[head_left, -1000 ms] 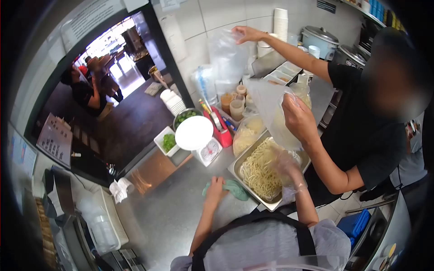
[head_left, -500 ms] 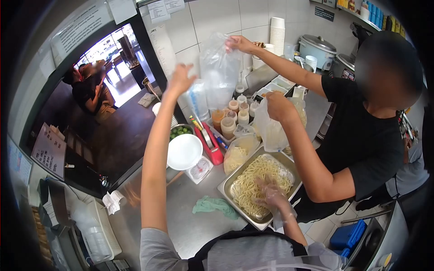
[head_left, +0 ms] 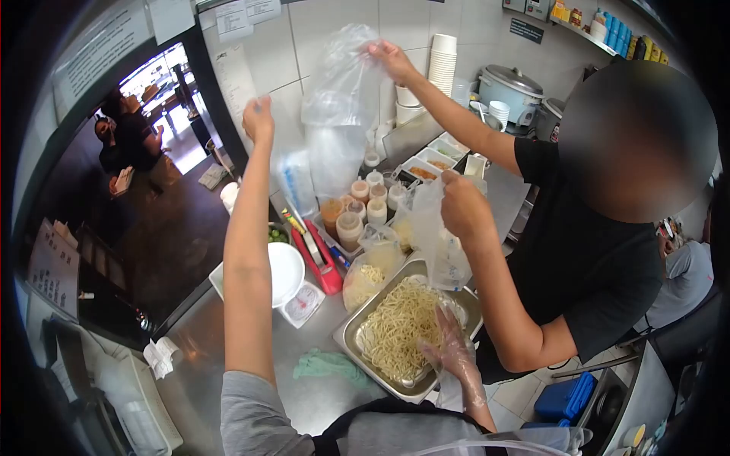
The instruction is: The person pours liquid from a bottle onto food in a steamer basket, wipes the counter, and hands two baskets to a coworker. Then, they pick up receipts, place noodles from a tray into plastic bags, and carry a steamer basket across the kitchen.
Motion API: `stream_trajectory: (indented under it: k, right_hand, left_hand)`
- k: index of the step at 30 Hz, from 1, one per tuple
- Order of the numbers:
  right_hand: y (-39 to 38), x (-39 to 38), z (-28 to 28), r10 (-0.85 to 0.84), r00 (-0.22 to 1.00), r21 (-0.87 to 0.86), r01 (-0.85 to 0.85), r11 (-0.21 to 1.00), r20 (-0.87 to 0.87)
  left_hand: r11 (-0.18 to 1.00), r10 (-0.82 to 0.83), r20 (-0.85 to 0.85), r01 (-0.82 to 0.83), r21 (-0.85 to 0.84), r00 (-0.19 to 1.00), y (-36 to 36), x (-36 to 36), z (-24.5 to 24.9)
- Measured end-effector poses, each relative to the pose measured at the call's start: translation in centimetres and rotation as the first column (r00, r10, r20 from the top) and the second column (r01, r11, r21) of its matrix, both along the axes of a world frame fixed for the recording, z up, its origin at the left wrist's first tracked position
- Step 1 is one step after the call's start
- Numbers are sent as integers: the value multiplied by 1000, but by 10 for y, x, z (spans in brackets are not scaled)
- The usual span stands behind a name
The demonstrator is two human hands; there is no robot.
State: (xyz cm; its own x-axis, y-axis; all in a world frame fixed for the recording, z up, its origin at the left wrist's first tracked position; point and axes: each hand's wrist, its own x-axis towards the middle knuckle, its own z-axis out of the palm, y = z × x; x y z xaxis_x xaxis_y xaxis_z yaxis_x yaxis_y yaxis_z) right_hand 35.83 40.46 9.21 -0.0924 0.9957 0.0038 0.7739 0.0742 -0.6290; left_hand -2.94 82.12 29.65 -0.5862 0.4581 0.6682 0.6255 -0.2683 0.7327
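Note:
My left hand [head_left: 259, 119] is raised in front of the wall by the doorway, its fingers curled together; whatever they may hold is hidden. In a clear plastic glove, my right hand [head_left: 454, 348] has its fingers spread at the right side of the noodles [head_left: 403, 323]. These lie loose in a metal tray [head_left: 352, 343]. Beyond the tray, a co-worker's hand [head_left: 465, 205] grips a plastic bag [head_left: 449, 262] with its top bunched. The co-worker's other hand [head_left: 389, 61] holds the hanging clear bags [head_left: 338, 95] near the wall.
A white bowl [head_left: 284, 275] sits on the scale [head_left: 303, 303], beside a red tape dispenser [head_left: 323, 266]. Sauce bottles [head_left: 349, 228] stand behind a bag of noodles [head_left: 366, 283]. A green cloth [head_left: 329, 366] lies left of the tray. The co-worker [head_left: 563, 251] stands close on the right.
My left hand has gone from spread fingers to curled ones. My right hand has shifted toward the tray's right side, off the middle of the noodles. The whole view has moved slightly.

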Motion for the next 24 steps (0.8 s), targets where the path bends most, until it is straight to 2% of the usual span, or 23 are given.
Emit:
stream_trajectory:
  k: [1,3,5,7,8,10,11,13,15,17,18,20,22,23,24]
  right_hand:
    - [0,-4,9,20,1000,14,-20,1000,-20]
    - [-1,-12,22,59,996,46,-55,997,-67]
    - [-1,-23,28,129,982,102,-116,988,-137]
    - [1,-37,47,222,952,173,-188,967,-209]
    - [5,-43,49,264,907,184,-213,960,-328]
    - [11,-63,61,288,734,242,-172,955,-615]
    - [12,-74,66,295,614,264,-143,954,-732]
    - [8,-90,82,287,469,240,-159,958,-835]
    - [5,-100,88,269,367,215,-179,960,-891]
    - [1,-109,79,241,312,184,-201,962,-919]
    - [2,-111,70,290,523,290,-85,953,-801]
    - [2,-107,60,279,424,225,-172,959,-862]
    - [-8,-107,61,242,343,170,-227,959,-907]
    - [-14,-108,74,219,312,149,-233,961,-924]
    - [-18,-109,82,195,281,128,-238,963,-940]
  left_hand:
    - [992,-108,18,107,62,994,-34,7,34]
    - [993,-86,-46,89,82,995,-59,-2,59]
    - [920,-388,68,383,80,919,-84,-9,67]
    - [749,-662,207,646,148,720,-127,7,67]
    - [651,-735,342,751,114,585,-153,16,62]
    - [580,-714,509,813,45,481,-195,36,45]
    - [473,-713,582,881,-11,390,-210,41,31]
    - [450,-693,612,892,-46,381,-240,63,-6]
    - [513,-718,499,853,-94,486,-261,82,-51]
    - [535,-700,339,776,-335,628,-287,95,-70]
    - [586,-737,143,730,-352,661,-285,93,-69]
    - [690,-721,-247,637,-343,648,-287,87,-71]
    - [773,-631,-393,583,-249,669,-276,73,-13]
    - [788,-605,-408,588,-183,684,-261,61,19]
    - [777,-627,-259,568,-272,735,-249,51,63]
